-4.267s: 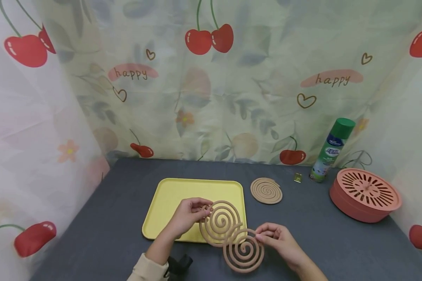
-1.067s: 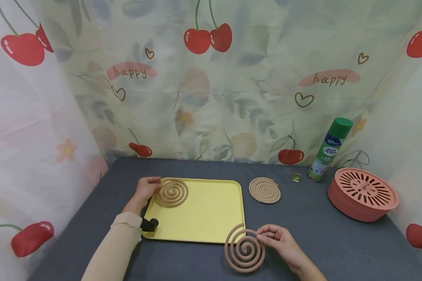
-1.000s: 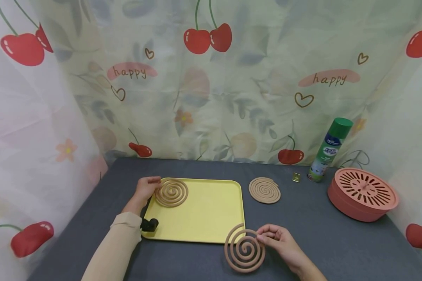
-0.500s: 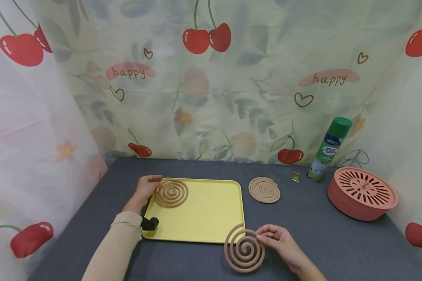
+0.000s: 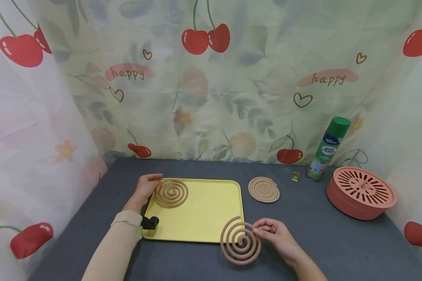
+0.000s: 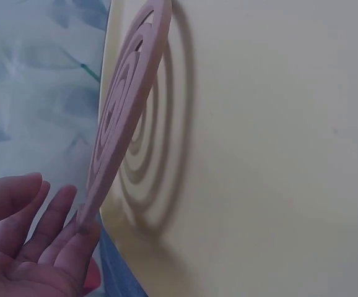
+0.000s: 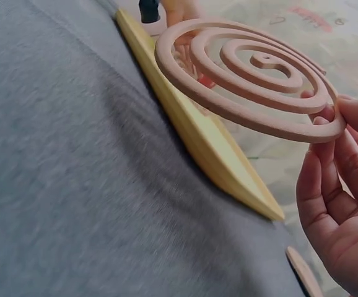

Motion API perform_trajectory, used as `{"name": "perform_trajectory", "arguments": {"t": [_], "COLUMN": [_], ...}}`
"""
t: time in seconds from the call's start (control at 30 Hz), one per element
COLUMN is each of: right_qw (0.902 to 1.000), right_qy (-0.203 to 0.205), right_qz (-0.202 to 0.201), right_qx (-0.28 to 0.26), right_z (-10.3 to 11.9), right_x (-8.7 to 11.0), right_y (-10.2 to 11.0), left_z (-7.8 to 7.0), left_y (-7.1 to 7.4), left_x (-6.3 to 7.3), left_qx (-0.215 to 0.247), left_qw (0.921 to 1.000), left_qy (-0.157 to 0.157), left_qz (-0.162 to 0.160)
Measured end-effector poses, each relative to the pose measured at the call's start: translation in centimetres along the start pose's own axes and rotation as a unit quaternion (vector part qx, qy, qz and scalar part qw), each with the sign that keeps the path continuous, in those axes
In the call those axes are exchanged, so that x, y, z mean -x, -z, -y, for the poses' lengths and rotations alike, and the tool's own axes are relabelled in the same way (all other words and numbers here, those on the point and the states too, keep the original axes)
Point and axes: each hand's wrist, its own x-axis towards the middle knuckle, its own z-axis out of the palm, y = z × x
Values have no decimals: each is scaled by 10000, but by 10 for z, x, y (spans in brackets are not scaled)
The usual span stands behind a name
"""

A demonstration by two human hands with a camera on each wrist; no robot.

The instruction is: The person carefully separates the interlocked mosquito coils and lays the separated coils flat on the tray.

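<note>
In my right hand [image 5: 272, 236] I pinch a brown mosquito coil [image 5: 240, 249] by its rim, held over the tray's near right corner; the right wrist view shows thumb and fingers on the edge of this coil [image 7: 250, 120]. A second mosquito coil [image 5: 171, 192] is at the far left corner of the yellow tray [image 5: 207, 210]. My left hand [image 5: 147, 187] is at that coil's left edge. In the left wrist view, the fingers [image 6: 77, 247] touch the coil's rim [image 6: 129, 105] from below, while the thumb stands apart from it. The coil's shadow falls on the tray.
Right of the tray lies another mosquito coil [image 5: 263, 190]. Farther right are a small gold metal piece [image 5: 295, 176], a green spray can [image 5: 328, 150] and a round pink slotted box [image 5: 362, 193]. A patterned cloth [image 5: 211, 97] encloses the dark table [image 5: 337, 249].
The two coils, overlapping earlier, are now apart. My left hand has carried one to the tray's far left corner, and its thumb is now off it. Lately my right hand has shifted slightly up and left.
</note>
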Motion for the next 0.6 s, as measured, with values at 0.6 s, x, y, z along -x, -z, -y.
{"name": "perform_trajectory", "arguments": {"t": [0.6], "right_qw": [9996], "right_qy": [157], "right_qz": [34], "right_qx": [-220], "right_z": [9], "right_x": [-12], "right_y": [-12], "left_z": [-4], "left_y": [3], "left_x": [-1], "left_qx": [96], "left_qw": [9998], "left_qy": [-52], "left_qz": [-163]}}
